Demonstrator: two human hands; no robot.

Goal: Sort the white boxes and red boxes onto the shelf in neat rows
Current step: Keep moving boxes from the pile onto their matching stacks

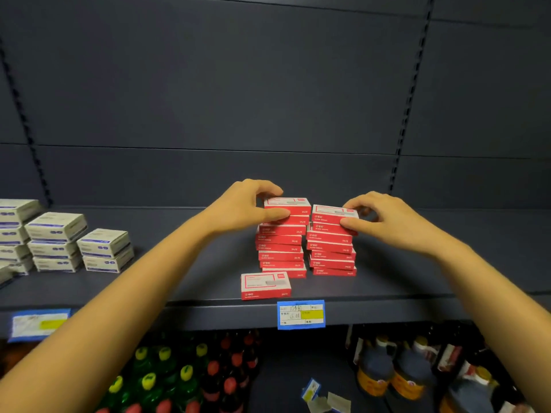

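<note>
Red boxes carry blurred print; white boxes run off left.

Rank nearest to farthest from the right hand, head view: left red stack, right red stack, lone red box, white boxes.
1. Right red stack: right hand grips its top.
2. Left red stack: beside it, leftward.
3. Lone red box: shelf front.
4. White boxes: far left.

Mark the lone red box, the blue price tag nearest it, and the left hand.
Lone red box (265, 281): head view, top face.
Price tag (300, 315): head view, its centre.
Left hand (247, 204): head view, back of hand.
</note>
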